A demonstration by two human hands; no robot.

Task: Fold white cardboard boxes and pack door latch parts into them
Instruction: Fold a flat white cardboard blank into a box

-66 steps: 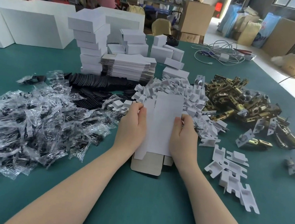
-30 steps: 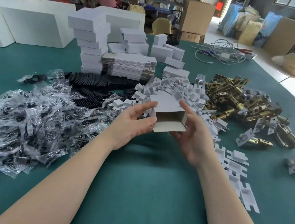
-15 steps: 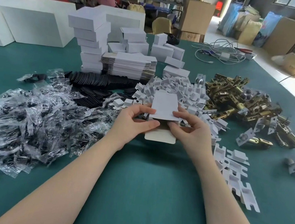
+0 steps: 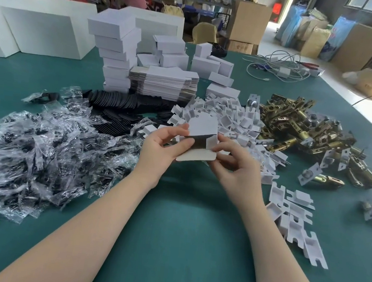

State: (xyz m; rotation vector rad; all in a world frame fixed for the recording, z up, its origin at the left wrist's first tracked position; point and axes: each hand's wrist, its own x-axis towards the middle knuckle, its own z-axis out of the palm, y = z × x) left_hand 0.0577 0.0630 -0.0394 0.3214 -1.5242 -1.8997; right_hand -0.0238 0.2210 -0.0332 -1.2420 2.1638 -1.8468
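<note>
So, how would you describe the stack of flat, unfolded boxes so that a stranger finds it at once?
Start at the tall tower of folded white boxes in the middle of the green table. The stack of flat box blanks sits against its right side. Unlike its boxy neighbours, it is a low pile of thin sheets with striped edges.

Green table (image 4: 177, 247) bears bagged parts (image 4: 34, 155), white inserts (image 4: 226, 118), brass latches (image 4: 305, 131), boxes (image 4: 117, 59).
</note>
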